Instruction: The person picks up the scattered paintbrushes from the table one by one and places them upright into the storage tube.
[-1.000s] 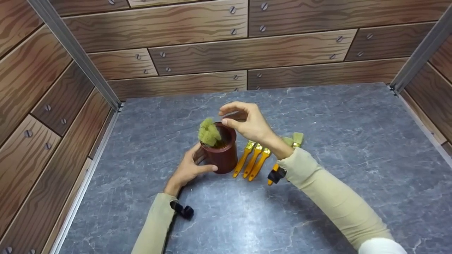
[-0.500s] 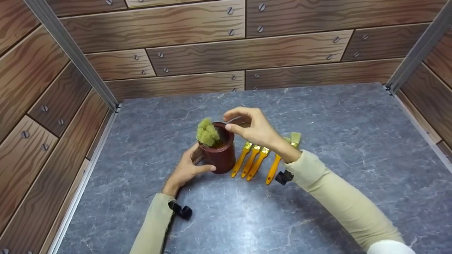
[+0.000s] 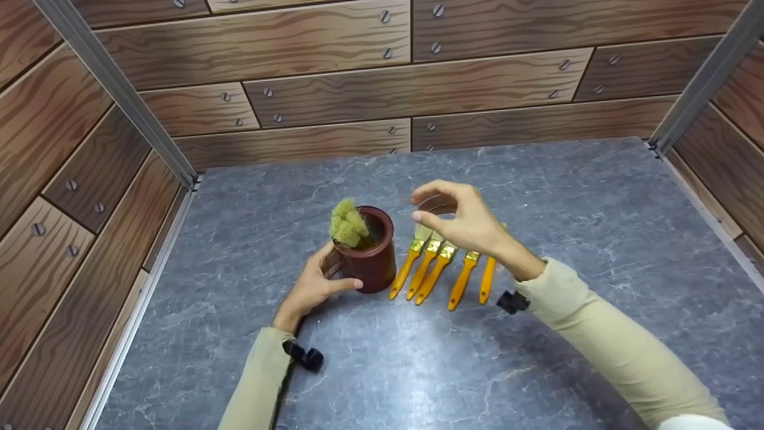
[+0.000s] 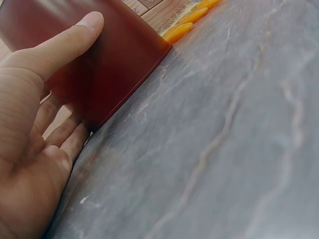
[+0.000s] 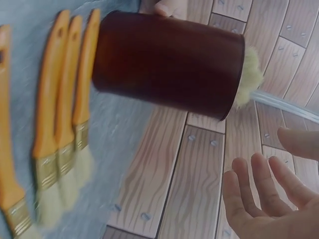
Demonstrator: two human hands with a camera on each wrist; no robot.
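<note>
A dark red-brown cup (image 3: 373, 269) stands upright on the table. Pale green bristly tufts (image 3: 348, 224), which look like paintbrush heads, poke out of its left side. My left hand (image 3: 313, 282) grips the cup low on its left, thumb across the front and fingers round the far side; the left wrist view shows that thumb pressed on the cup wall (image 4: 114, 64). Held above the brushes and right of the cup, my right hand (image 3: 468, 218) has loosely bent fingers and nothing in them. Several paintbrushes (image 3: 436, 278) with orange handles lie beneath it, some bristles hidden by the hand.
The grey marbled tabletop (image 3: 382, 370) carries everything. Wood-patterned walls (image 3: 334, 98) enclose it at the back and both sides, with metal posts (image 3: 125, 101) in the corners.
My right hand has moved right, away from the cup's mouth, and now hovers over the paintbrushes. The left hand keeps its grip on the cup, which stays in place.
</note>
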